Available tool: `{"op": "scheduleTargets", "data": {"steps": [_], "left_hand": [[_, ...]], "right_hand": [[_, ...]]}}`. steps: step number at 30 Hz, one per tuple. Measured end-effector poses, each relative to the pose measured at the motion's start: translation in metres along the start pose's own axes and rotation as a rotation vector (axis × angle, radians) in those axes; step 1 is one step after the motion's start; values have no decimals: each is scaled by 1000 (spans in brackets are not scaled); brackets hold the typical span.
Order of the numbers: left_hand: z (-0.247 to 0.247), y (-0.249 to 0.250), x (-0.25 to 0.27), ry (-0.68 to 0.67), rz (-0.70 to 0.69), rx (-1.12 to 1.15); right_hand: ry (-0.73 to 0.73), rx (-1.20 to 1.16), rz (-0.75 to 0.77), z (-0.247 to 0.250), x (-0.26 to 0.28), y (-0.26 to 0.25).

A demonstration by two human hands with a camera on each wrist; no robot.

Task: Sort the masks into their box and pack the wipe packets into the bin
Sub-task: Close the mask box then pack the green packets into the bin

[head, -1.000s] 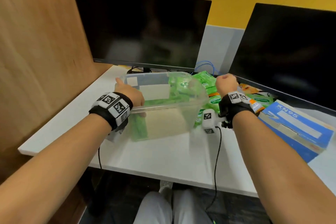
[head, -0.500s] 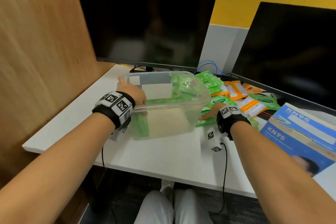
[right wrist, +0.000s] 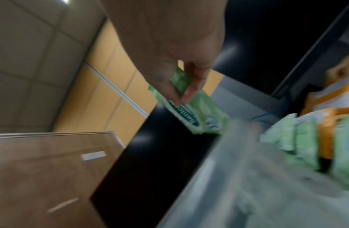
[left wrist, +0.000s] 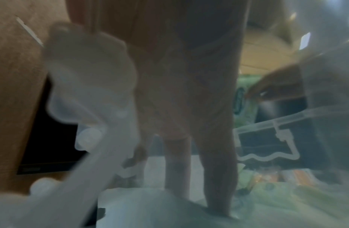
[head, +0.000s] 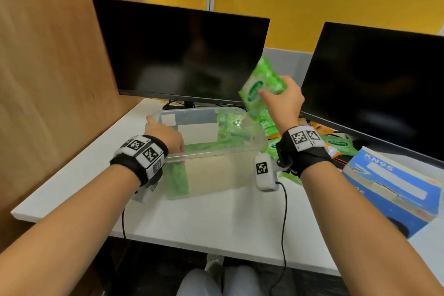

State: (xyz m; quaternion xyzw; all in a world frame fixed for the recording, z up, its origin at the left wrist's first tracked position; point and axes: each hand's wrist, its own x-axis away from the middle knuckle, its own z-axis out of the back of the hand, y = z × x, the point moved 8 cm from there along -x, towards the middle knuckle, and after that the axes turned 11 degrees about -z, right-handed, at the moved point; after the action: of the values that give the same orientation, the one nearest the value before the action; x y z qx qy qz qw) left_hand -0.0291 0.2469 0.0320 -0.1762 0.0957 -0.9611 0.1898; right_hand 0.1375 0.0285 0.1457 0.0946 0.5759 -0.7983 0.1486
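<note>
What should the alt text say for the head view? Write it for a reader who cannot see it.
A person's right hand holds a green wipe packet in the air above the far right corner of a clear plastic bin, while the left hand grips the bin's near left rim. More green and orange packets and a blue KN95 mask box lie to the right.

Bright, even head view; both wrist views dim, blurred, edge-warped.

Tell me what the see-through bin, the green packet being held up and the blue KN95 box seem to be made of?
Bin: clear, slightly cloudy rigid plastic; contents show through its walls. Green packet: thin glossy plastic film, probably, since it bends and catches light. KN95 box: printed cardboard, apparently, with a torn, frayed opening.
</note>
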Motion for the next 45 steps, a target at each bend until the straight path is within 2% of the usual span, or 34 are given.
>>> {"op": "scheduleTargets", "data": {"steps": [2, 4, 8, 11, 14, 19, 23, 27, 29, 31, 33, 35, 37, 38, 39, 40, 43, 45], "left_hand": [[0, 0, 0, -9, 1, -8], [-1, -1, 0, -20, 10, -4], [0, 0, 4, -40, 3, -36], [1, 2, 7, -62, 21, -47], [2, 3, 10, -62, 51, -9], [-1, 3, 6, -41, 0, -27], [-8, -5, 1, -79, 69, 31], [-7, -4, 2, -49, 74, 85], [-7, -2, 2, -54, 53, 96], [-4, 3, 5, -63, 28, 82], [-3, 4, 4, -84, 2, 43], [-4, 0, 5, -100, 35, 26], [-4, -6, 6, -37, 115, 101], [-1, -3, 6, -21, 90, 118], [0, 5, 6, -44, -2, 132], [-2, 10, 11, -95, -31, 192], [0, 17, 21, -131, -32, 251], [2, 21, 24, -130, -60, 249]], "right_hand": [[-173, -80, -17, -25, 13, -10], [-318, -26, -87, -58, 30, -2], [-546, 326, -67, -121, 65, 13], [-747, 701, -14, -156, 88, 21], [-846, 971, 81, -174, 102, 24], [-953, 1291, 196, -192, 109, 48], [-1152, 1368, 100, -195, 115, 52], [-1084, 1366, 44, -215, 95, 76], [-1158, 1384, 3, -217, 97, 81], [-1194, 1327, 26, -210, 109, 66], [-1259, 1250, -28, -222, 107, 79], [-1274, 1302, -33, -225, 106, 85], [-1279, 1309, -24, -221, 106, 85], [-1263, 1252, -50, -216, 109, 81], [-1204, 1212, -14, -214, 108, 76], [-1152, 1182, 36, -210, 108, 72], [-1081, 1039, 32, -201, 108, 56], [-949, 853, 58, -185, 96, 36]]}}
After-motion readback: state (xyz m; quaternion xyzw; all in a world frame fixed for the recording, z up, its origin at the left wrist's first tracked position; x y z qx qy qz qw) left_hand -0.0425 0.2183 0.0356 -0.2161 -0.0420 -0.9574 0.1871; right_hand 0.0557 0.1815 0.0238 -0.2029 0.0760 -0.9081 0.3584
